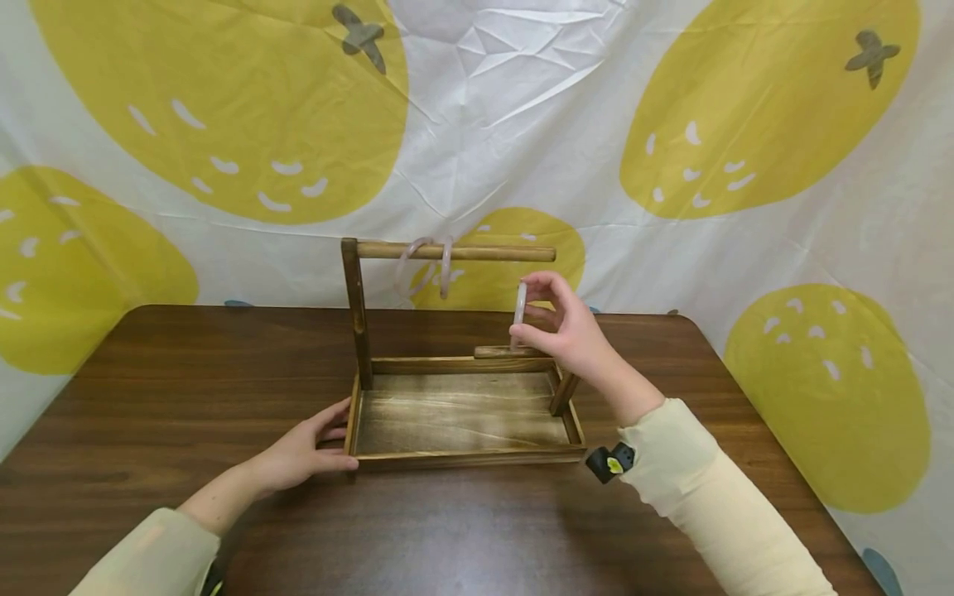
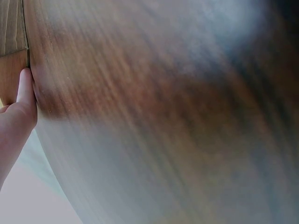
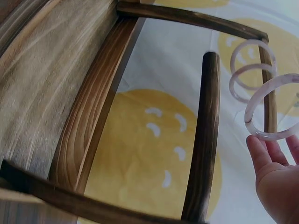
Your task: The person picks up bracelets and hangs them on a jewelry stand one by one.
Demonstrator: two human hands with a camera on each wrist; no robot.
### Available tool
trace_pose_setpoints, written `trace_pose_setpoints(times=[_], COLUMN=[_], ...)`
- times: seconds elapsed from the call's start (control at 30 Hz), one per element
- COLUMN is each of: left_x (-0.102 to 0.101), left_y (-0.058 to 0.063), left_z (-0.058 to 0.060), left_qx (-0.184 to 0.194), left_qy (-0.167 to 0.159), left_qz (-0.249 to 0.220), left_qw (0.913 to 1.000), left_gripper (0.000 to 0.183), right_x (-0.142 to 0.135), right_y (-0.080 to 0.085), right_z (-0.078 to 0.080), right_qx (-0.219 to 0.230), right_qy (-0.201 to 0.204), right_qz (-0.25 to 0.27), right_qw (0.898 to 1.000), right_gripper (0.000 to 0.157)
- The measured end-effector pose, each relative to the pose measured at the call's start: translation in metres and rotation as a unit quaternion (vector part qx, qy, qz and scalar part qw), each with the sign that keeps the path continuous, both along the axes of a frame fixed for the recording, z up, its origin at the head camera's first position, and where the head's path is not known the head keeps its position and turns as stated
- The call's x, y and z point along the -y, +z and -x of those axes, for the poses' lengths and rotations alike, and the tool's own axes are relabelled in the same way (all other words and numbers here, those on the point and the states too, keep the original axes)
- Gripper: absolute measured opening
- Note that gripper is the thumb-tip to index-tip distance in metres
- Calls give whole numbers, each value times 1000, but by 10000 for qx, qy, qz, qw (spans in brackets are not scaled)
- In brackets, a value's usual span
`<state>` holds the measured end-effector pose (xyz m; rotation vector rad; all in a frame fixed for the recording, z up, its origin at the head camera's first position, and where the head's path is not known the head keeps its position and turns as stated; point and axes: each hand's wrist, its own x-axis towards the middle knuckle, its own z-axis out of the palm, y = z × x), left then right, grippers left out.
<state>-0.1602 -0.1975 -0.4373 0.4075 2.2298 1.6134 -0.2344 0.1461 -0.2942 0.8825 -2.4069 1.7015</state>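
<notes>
My right hand pinches a pale whitish bangle between thumb and fingers. In the head view the bangle's lower end overlaps the short lower bar of a brown wooden rack. From the right wrist view, the bangle stands apart from that bar and overlaps the upper bar's end. Two pinkish bangles hang on the upper bar. At the left end of the rack's tray base, my left hand rests with its fingers against the side and its thumb at the front corner.
The rack stands on a dark brown wooden table. An upright post rises at its left, and a shorter one at its right. A white cloth with yellow fruit shapes hangs behind the table.
</notes>
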Motion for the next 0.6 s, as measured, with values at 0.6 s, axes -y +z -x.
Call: trace_pose_setpoints(times=[0.6], left_x=[0], left_y=[1], left_z=[-1], left_qx=[-30], left_qy=[-7], left_qz=[59], left_qw=[10000], left_gripper=[98], right_x=[-26], right_y=[0], right_z=[12], right_qx=[179], right_qy=[-371], right_qz=[37], right_qw=[9991], right_gripper=[50])
